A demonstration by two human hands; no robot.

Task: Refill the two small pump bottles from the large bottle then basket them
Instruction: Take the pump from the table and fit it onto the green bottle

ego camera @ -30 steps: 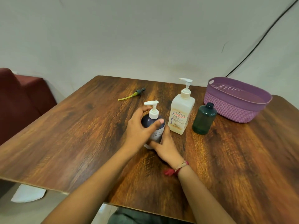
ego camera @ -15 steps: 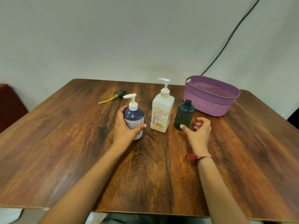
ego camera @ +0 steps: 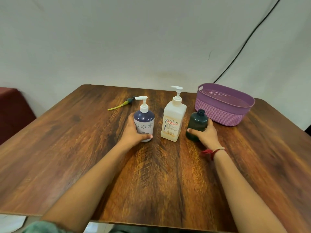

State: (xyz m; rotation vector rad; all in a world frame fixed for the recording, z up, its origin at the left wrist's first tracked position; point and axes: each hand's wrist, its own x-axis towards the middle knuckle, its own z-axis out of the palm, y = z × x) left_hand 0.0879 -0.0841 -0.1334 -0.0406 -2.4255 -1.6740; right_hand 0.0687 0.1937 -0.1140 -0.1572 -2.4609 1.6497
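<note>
Dark-grained wooden table [ego camera: 67,148] against a pale wall: the left hand [ego camera: 133,132] wraps the blue flowered pump bottle [ego camera: 144,121], and the right hand [ego camera: 206,134] curls round the open-necked dark green bottle [ego camera: 197,123]. The large white pump bottle [ego camera: 173,118] stands between them, touching neither. With a loose pump and dip tube [ego camera: 124,104] lying far back and the purple basket [ego camera: 218,111] empty beyond, refilling the green bottle looks the step in hand; next, its narrow neck must be steadied under the large bottle's spout.
</note>
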